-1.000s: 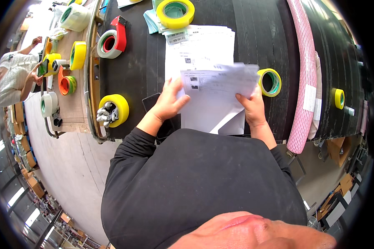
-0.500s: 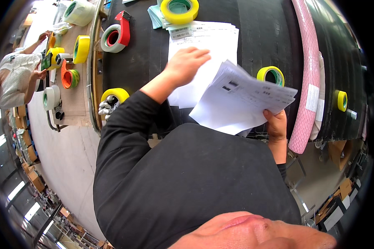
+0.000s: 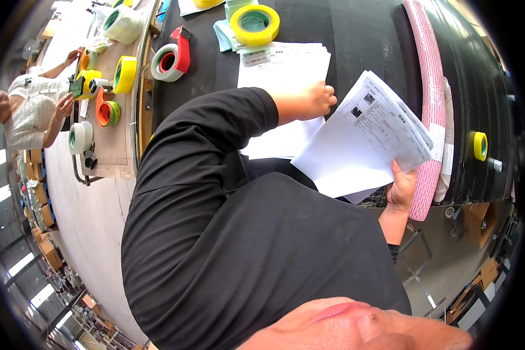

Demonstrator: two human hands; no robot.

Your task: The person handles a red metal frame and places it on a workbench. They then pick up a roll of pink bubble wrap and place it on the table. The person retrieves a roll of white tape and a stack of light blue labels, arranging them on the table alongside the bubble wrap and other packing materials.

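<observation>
My right hand (image 3: 401, 189) grips the lower edge of a sheaf of white printed sheets (image 3: 364, 140), tilted and lifted off to the right above the black table (image 3: 361, 35). My left hand (image 3: 309, 100) reaches across my body in a black sleeve. Its fingers are curled and pressed on a stack of white paper (image 3: 286, 76) lying flat on the table. Whether those fingers pinch a sheet is hidden.
A yellow tape roll (image 3: 254, 23) lies beyond the stack, a red tape dispenser (image 3: 170, 58) to its left. A pink roll (image 3: 429, 99) runs along the right, with a small yellow roll (image 3: 479, 145) past it. Another person (image 3: 35, 111) stands at a left bench with several tape rolls.
Both hands held the sheaf a second ago. My left hand let go and moved onto the flat stack; my right hand carried the sheaf to the right.
</observation>
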